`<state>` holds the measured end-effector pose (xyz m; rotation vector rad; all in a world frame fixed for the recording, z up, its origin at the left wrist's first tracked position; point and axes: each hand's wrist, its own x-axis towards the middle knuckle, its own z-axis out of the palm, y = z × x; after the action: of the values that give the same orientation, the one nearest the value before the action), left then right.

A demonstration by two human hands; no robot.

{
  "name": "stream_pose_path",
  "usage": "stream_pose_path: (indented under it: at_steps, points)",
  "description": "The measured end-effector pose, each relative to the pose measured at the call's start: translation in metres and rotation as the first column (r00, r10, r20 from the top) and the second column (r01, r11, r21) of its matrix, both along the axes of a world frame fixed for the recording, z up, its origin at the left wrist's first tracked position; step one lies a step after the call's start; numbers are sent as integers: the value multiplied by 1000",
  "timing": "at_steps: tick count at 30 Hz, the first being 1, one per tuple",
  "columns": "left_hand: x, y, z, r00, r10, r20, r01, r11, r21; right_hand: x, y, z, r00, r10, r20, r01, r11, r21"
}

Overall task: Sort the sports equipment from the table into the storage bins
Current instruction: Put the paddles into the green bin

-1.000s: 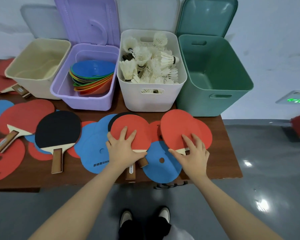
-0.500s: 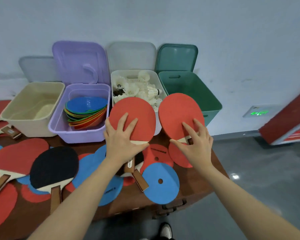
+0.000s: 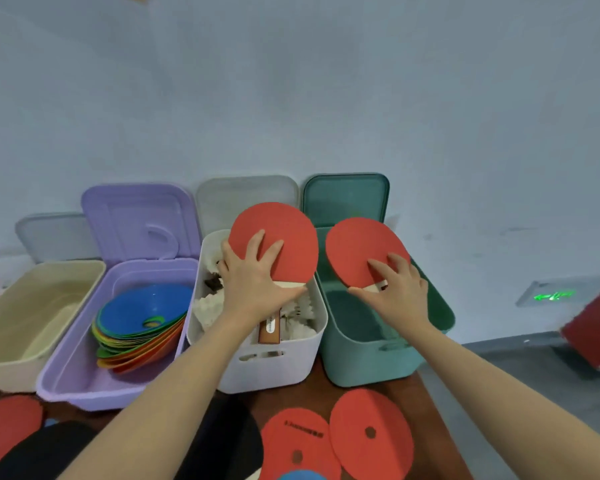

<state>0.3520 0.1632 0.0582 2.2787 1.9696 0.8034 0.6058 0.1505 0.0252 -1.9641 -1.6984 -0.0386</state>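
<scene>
The left hand [image 3: 253, 282] holds a red paddle [image 3: 274, 240] in the air above the white bin [image 3: 274, 365], its fingers spread flat on the red face and its grip at the neck; the wooden handle [image 3: 269, 329] points down over the bin. The right hand [image 3: 395, 289] holds a second red paddle [image 3: 357, 251] above the green bin [image 3: 361, 362], fingers spread on the face and thumb at the neck. The two paddles are side by side, just apart.

The white bin holds white shuttlecocks [image 3: 205, 308]. The inside of the green bin shows nothing, as far as can be seen. To the left, the purple bin [image 3: 70, 386] holds a tilted stack of coloured cones [image 3: 139, 327], blue on top. Further left stands the beige bin [image 3: 0, 368]. Four lids lean upright against the wall behind the bins, among them a purple lid [image 3: 136, 220] and a green lid [image 3: 347, 199].

On the brown surface [image 3: 426, 410] in front of the bins lie flat red discs [image 3: 371, 434], each with a small hole, and the edge of a blue disc [image 3: 300, 475] at the bottom. Black paddles [image 3: 49, 448] lie partly hidden under the left forearm.
</scene>
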Motion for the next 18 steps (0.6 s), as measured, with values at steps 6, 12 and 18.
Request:
stream_pose_path:
  at_steps: [6,12,18]
  points:
    - [12,36,-21,995,82,55,-81,996,-31,18,60,-44,992,76,105,-43,957,-286]
    - [39,65,-30,984,82,160,-81,997,-10,26,99,-64,992,119,37,-93,905,-414]
    - [91,78,-28,987,-9,162,23,996,-84,32,94,-23,943,248,-220,-227,967,117]
